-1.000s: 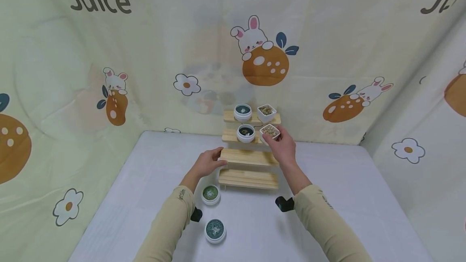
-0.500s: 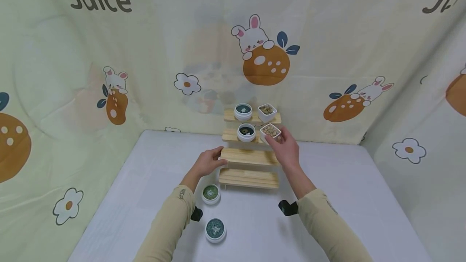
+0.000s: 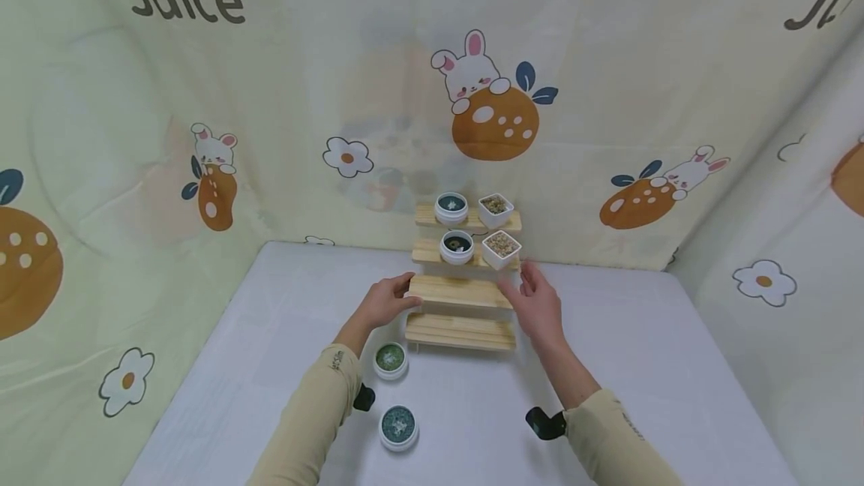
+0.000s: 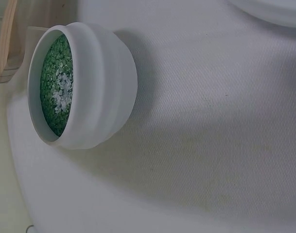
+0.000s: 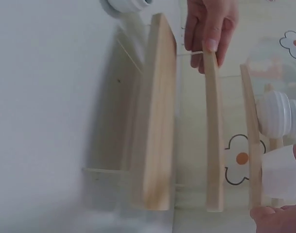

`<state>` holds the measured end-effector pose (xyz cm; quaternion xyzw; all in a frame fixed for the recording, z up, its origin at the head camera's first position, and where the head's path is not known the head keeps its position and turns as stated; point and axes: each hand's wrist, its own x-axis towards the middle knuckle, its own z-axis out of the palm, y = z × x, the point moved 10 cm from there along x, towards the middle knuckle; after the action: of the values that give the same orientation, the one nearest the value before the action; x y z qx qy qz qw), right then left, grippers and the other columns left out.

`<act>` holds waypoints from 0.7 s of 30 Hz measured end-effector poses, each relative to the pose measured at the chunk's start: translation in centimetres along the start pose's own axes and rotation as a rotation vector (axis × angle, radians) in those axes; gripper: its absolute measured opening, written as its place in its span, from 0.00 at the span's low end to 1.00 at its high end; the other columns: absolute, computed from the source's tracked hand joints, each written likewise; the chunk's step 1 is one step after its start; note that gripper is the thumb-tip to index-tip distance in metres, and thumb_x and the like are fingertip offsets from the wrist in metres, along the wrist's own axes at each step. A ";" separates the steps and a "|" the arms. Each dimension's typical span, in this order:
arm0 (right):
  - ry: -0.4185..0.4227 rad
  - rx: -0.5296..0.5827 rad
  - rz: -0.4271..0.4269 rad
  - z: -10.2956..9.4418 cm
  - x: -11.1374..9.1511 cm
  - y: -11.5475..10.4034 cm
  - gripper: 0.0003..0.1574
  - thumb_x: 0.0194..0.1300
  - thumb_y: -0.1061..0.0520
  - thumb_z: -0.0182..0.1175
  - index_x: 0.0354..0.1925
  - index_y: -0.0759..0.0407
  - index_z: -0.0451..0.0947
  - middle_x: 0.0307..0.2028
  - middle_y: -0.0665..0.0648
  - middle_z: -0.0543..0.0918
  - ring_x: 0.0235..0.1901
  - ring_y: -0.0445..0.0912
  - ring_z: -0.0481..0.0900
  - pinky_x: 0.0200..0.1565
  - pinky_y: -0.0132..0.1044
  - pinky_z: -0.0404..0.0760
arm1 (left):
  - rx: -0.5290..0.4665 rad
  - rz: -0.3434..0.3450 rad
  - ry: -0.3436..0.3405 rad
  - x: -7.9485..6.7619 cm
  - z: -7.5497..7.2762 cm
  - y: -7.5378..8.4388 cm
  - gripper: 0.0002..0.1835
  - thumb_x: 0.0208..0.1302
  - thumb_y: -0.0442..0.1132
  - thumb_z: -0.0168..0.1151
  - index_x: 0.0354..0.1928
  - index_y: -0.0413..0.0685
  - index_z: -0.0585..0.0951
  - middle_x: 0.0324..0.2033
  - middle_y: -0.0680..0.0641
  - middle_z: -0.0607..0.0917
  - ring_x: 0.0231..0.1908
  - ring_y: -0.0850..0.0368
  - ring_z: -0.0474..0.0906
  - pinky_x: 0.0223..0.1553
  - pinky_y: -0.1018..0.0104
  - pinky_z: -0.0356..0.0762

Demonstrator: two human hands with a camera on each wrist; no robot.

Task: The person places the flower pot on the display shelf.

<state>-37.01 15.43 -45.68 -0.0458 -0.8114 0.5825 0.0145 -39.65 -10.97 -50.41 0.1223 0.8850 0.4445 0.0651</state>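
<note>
A wooden step stand [image 3: 461,331] with several shelves stands against the back cloth. My left hand [image 3: 385,301] grips the left end of its second-lowest shelf, thumb on the board's edge in the right wrist view. On the second shelf from the top sits a square white pot [image 3: 502,246] of beige granules, beside a round white pot [image 3: 457,247] with dark filling. My right hand [image 3: 540,307] is just below and right of the square pot, fingers parted and holding nothing. The top shelf bears another round pot [image 3: 451,207] and another square pot [image 3: 496,208].
On the white table [image 3: 607,366], left of and before the stand, are a round pot with green filling [image 3: 391,360] and one with blue-green filling [image 3: 399,427]. A printed cloth [image 3: 290,96] hangs behind. Black wrist cameras sit by both sleeves.
My right hand has let go of the square pot on the second shelf and drawn back down and to the right. The left hand keeps its grip on the stand.
</note>
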 end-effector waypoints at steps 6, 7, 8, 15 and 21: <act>-0.059 -0.006 -0.003 1.0 -2.3 1.4 0.50 0.67 0.49 0.63 0.75 0.65 0.50 0.74 0.62 0.57 0.72 0.53 0.57 0.69 0.41 0.62 | -0.006 0.005 -0.001 0.0 0.0 -0.1 0.37 0.66 0.46 0.65 0.71 0.37 0.65 0.64 0.39 0.73 0.62 0.47 0.73 0.62 0.58 0.72; -0.071 -0.010 -0.011 1.2 -2.8 1.5 0.50 0.67 0.48 0.63 0.75 0.65 0.50 0.74 0.61 0.57 0.72 0.53 0.57 0.69 0.41 0.62 | -0.005 0.004 -0.002 0.0 0.0 -0.1 0.37 0.66 0.47 0.65 0.71 0.38 0.65 0.64 0.39 0.73 0.62 0.47 0.73 0.62 0.58 0.72; -0.081 -0.020 -0.019 1.4 -3.2 1.7 0.50 0.67 0.48 0.63 0.75 0.64 0.51 0.74 0.61 0.57 0.72 0.53 0.57 0.68 0.41 0.63 | -0.005 0.001 -0.003 0.1 0.0 -0.2 0.37 0.65 0.47 0.65 0.71 0.38 0.65 0.64 0.39 0.73 0.62 0.47 0.73 0.62 0.58 0.72; -0.146 -0.049 -0.108 4.0 -6.4 2.1 0.45 0.65 0.51 0.66 0.72 0.64 0.59 0.70 0.62 0.65 0.69 0.54 0.64 0.64 0.39 0.68 | -0.002 -0.011 -0.011 0.2 0.1 -0.3 0.38 0.65 0.49 0.65 0.71 0.38 0.65 0.65 0.39 0.73 0.63 0.46 0.72 0.62 0.57 0.72; -0.248 -0.082 -0.200 7.5 -10.1 2.5 0.45 0.63 0.48 0.68 0.70 0.65 0.63 0.68 0.63 0.67 0.65 0.56 0.68 0.62 0.41 0.71 | -0.004 -0.015 -0.008 0.2 0.1 -0.4 0.38 0.65 0.49 0.65 0.71 0.39 0.65 0.64 0.38 0.74 0.62 0.46 0.73 0.62 0.57 0.72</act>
<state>-27.37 8.21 -50.11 0.1070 -0.8304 0.5459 -0.0298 -39.86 -11.04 -50.83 0.1173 0.8848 0.4452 0.0721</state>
